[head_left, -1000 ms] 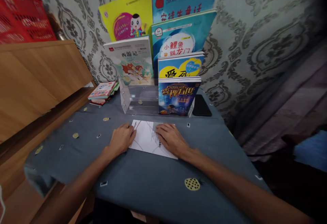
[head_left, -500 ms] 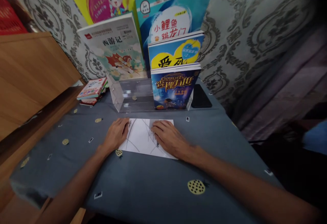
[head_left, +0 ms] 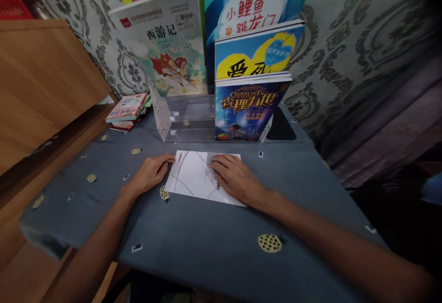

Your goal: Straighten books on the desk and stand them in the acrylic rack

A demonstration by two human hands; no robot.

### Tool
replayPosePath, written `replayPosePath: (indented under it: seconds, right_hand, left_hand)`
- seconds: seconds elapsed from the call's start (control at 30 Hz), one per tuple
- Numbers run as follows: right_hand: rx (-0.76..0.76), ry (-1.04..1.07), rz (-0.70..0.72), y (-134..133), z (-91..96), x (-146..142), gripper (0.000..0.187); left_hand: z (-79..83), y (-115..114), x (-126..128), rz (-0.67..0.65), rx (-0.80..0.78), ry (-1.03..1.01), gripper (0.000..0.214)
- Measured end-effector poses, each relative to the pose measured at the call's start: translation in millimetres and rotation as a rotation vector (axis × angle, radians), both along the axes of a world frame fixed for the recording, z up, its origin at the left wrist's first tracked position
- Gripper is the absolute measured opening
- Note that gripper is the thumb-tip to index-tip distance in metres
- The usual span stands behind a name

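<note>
A white printed leaflet (head_left: 191, 176) with grey curved lines lies flat on the cloth-covered table. My right hand (head_left: 233, 176) rests on its right half, fingers laid out flat and covering some of the print. My left hand (head_left: 150, 173) is on the cloth just beyond the leaflet's left side, fingertips pointing at its upper left corner. Whether those fingertips touch the paper I cannot tell. Behind the leaflet stands a clear acrylic book stand (head_left: 186, 133), with a dark blue book (head_left: 248, 109) upright in its front right part.
A grey-green book (head_left: 165, 45) and a blue and yellow book (head_left: 255, 52) lean in the stand, with taller books behind. To its left is a small pile of books (head_left: 127, 109); a black phone-like slab (head_left: 282, 125) lies right. A wooden cabinet (head_left: 44, 82) borders the left side.
My left hand has moved left, off the leaflet's edge. My right hand stays on the leaflet. The view has shifted, so the books appear larger and nearer.
</note>
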State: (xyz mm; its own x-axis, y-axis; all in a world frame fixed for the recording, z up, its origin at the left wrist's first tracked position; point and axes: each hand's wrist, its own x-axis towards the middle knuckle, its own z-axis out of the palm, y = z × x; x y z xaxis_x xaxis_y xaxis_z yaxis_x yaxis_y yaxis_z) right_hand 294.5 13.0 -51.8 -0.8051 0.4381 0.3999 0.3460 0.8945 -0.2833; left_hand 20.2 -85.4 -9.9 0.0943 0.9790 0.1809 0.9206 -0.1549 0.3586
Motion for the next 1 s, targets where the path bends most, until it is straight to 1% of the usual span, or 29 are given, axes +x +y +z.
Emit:
replayPosePath:
  seconds: [0.17, 0.43, 0.57, 0.67, 0.77, 0.87, 1.0]
  right_hand:
    - [-0.009, -0.009, 0.003, 0, 0.4, 0, 0.025]
    - [0.014, -0.003, 0.0, 0, -1.0, -1, 0.025]
    - [0.016, 0.001, -0.007, -1, -1.7, -1, 0.025]
    - [0.015, -0.007, -0.006, -1, -1.3, -1, 0.025]
    - [0.018, -0.029, 0.0, 0, -0.4, -1, 0.024]
    - [0.015, -0.031, 0.004, 0, 0.0, -1, 0.024]
    - [0.006, 0.005, 0.011, 0, -0.8, -1, 0.024]
  left_hand:
    - [1.7, -19, 4, -0.034, 0.006, 0.032, 0.036]
    - [-1.6, -70, 13, -0.049, 0.046, 0.028, 0.035]
    - [-0.7, -82, 17, -0.092, 0.096, 0.023, 0.035]
    - [-0.2, -81, 17, -0.102, 0.117, 0.008, 0.031]
    - [-0.6, -71, 16, -0.084, 0.095, -0.002, 0.028]
    - [-1.8, -51, 15, -0.038, 0.047, 0.023, 0.03]
    - [-5.6, -16, 15, -0.004, 0.009, 0.105, 0.036]
